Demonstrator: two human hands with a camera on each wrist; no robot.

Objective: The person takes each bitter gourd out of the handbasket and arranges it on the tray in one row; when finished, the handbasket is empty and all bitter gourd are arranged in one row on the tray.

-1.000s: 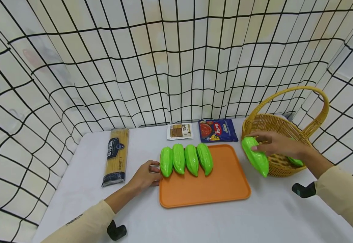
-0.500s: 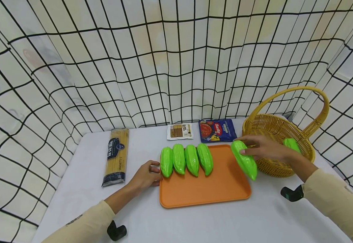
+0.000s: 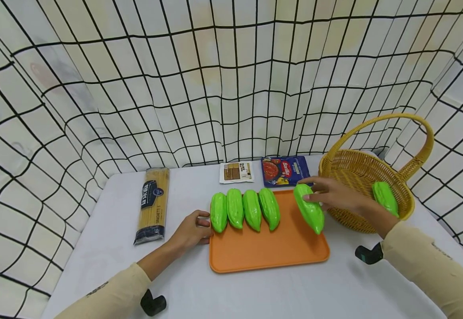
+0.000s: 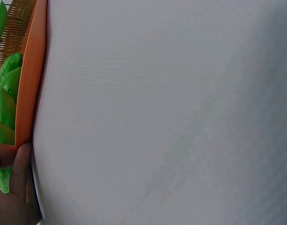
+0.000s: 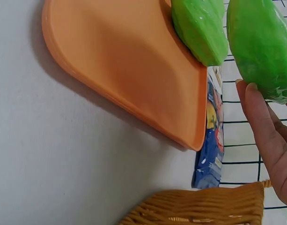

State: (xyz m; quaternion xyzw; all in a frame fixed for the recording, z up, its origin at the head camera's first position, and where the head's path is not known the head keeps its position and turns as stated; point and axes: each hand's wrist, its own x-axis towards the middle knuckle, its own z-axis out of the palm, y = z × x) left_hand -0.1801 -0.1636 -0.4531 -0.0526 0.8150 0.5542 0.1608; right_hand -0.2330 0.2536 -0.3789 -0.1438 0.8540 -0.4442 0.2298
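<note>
My right hand point(image 3: 337, 194) holds a shiny green, ridged gourd point(image 3: 311, 212) above the right side of the orange tray point(image 3: 267, 252). Thumb and fingers pinch its upper end, and the tapered tip points down toward me; in the right wrist view the gourd point(image 5: 260, 47) hangs over the tray's level. Several similar green gourds point(image 3: 252, 210) lie side by side along the tray's back left. At the tray's left edge, my left hand point(image 3: 191, 230) pinches the rim, with thumb and finger at the orange wall point(image 4: 30, 93) in the left wrist view.
A wicker basket point(image 3: 349, 170) with a tall handle stands right of the tray, one green gourd point(image 3: 385, 199) inside. Behind the tray lie a blue Barilla pouch point(image 3: 285, 172) and a small white packet point(image 3: 236, 172). A spaghetti pack point(image 3: 152, 206) lies left. Black netting surrounds the table.
My right hand has carried the gourd leftward from the basket's front to above the tray's right side. The gourd inside the basket has come into fuller view. My left hand stays put.
</note>
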